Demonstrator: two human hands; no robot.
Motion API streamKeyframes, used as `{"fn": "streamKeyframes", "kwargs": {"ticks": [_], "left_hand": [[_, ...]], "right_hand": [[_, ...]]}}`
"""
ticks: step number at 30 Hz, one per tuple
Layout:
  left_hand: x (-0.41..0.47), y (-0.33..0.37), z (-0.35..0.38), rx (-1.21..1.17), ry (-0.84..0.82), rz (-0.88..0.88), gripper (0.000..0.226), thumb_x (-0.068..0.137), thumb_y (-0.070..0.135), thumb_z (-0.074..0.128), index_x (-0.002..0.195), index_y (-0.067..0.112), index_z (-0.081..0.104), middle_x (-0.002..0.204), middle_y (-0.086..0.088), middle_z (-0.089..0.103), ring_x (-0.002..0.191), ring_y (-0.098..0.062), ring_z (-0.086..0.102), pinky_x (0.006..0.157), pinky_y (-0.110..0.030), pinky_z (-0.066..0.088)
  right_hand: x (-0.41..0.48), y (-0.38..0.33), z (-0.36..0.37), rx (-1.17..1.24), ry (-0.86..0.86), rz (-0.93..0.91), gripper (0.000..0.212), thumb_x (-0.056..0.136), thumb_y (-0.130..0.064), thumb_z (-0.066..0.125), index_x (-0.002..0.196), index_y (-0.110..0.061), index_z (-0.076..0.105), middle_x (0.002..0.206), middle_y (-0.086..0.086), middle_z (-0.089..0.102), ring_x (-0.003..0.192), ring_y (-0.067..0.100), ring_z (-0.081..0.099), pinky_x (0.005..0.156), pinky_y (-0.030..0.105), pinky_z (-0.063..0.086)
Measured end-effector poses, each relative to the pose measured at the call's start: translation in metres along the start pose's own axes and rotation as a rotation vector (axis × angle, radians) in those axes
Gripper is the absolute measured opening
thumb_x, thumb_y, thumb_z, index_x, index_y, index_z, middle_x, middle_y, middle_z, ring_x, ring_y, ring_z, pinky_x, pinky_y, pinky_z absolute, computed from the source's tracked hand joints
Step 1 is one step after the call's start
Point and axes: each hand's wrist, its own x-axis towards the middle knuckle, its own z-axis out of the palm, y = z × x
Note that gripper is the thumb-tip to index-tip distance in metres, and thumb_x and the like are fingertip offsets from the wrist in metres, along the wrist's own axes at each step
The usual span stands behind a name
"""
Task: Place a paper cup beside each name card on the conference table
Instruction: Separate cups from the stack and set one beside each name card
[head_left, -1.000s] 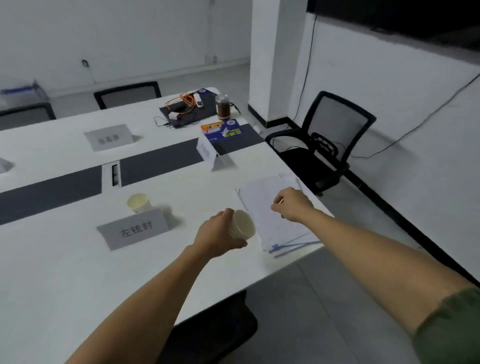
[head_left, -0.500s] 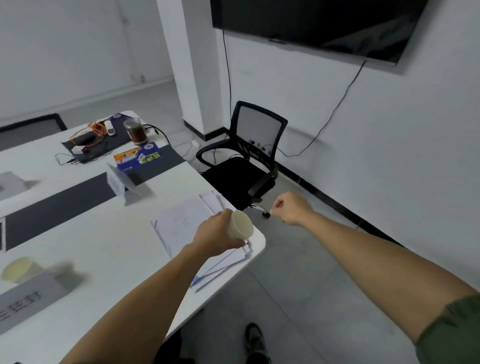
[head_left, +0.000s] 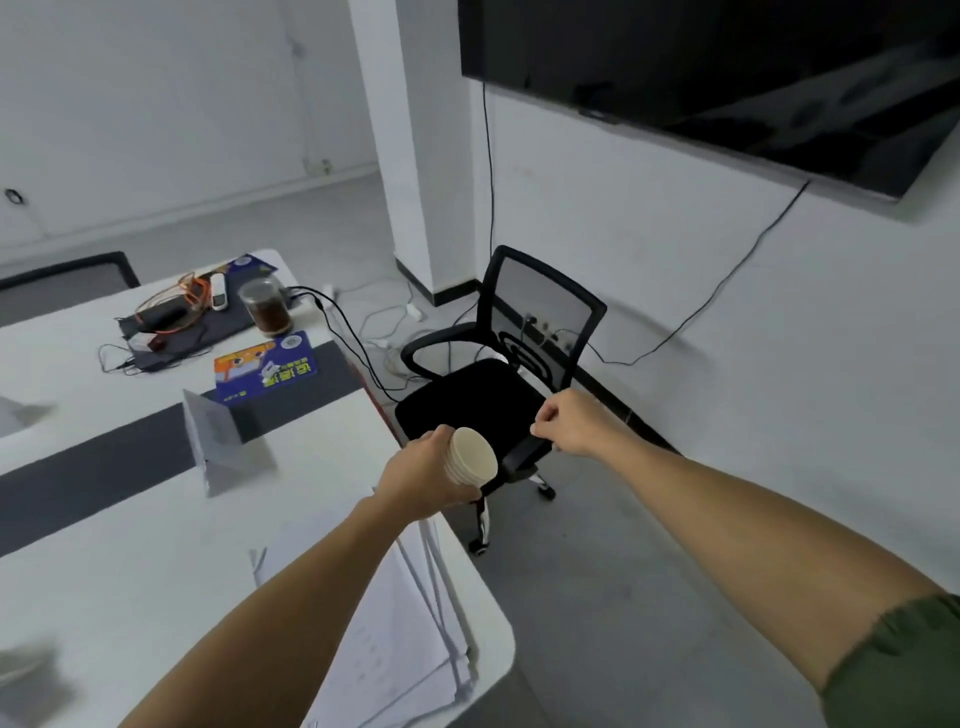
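Beyond the papers (head_left: 405, 639) at the desk's (head_left: 130, 571) right edge, the left hand (head_left: 421, 475) grips a stack of paper cups (head_left: 472, 460) just off that edge, long axis near level, mouths facing right toward the curled, empty right hand (head_left: 571, 423).

Office meeting room; conference table (head_left: 156, 519); name card (head_left: 210, 426); mesh chair (head_left: 519, 353); wall screen (head_left: 727, 78)

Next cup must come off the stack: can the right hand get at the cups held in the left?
Probably yes. The cup stack juts rim-first from the left hand toward the right hand, which is curled, empty and near; nothing stands between them.
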Motion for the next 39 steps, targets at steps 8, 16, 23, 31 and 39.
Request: {"fn": "streamKeyframes", "kwargs": {"ticks": [8, 16, 23, 31, 39], "left_hand": [[0.064, -0.015, -0.007, -0.049, 0.122, -0.270, 0.078, 0.063, 0.047, 0.086, 0.126, 0.025, 0.047, 0.120, 0.004, 0.063, 0.107, -0.021, 0.060, 0.085, -0.039, 0.054], [0.083, -0.008, -0.003, -0.095, 0.298, -0.585, 0.079, 0.063, 0.050, 0.086, 0.127, 0.026, 0.047, 0.121, 0.002, 0.064, 0.106, -0.022, 0.061, 0.087, -0.040, 0.054], [0.023, -0.038, -0.014, -0.144, 0.460, -0.908, 0.078, 0.069, 0.045, 0.085, 0.133, 0.022, 0.047, 0.130, -0.001, 0.061, 0.111, -0.023, 0.061, 0.091, -0.038, 0.052], [-0.021, -0.093, -0.039, -0.212, 0.583, -1.108, 0.075, 0.068, 0.042, 0.085, 0.130, 0.022, 0.048, 0.125, 0.000, 0.062, 0.106, -0.019, 0.057, 0.083, -0.032, 0.049], [-0.062, -0.127, -0.061, -0.259, 0.678, -1.234, 0.071, 0.064, 0.045, 0.084, 0.120, 0.022, 0.049, 0.115, 0.001, 0.063, 0.099, -0.023, 0.057, 0.078, -0.035, 0.048]], "right_hand": [[0.128, -0.025, -0.006, -0.059, -0.177, -0.195, 0.012, 0.089, -0.031, 0.071, 0.084, -0.020, 0.070, 0.081, 0.000, 0.073, 0.074, 0.017, 0.072, 0.080, 0.038, 0.060], [0.215, -0.073, -0.008, -0.187, -0.340, -0.443, 0.016, 0.089, -0.032, 0.071, 0.086, -0.017, 0.072, 0.082, 0.000, 0.072, 0.081, 0.020, 0.072, 0.079, 0.036, 0.057], [0.216, -0.164, 0.054, -0.273, -0.577, -0.722, 0.012, 0.087, -0.031, 0.073, 0.084, -0.019, 0.071, 0.085, 0.001, 0.075, 0.076, 0.020, 0.073, 0.082, 0.040, 0.060], [0.187, -0.262, 0.135, -0.381, -0.704, -0.944, 0.018, 0.090, -0.032, 0.070, 0.099, -0.016, 0.071, 0.096, 0.001, 0.074, 0.075, 0.014, 0.073, 0.073, 0.035, 0.060], [0.160, -0.344, 0.183, -0.364, -0.800, -1.069, 0.017, 0.089, -0.029, 0.072, 0.095, -0.013, 0.073, 0.089, 0.003, 0.074, 0.077, 0.019, 0.074, 0.076, 0.035, 0.060]]}}
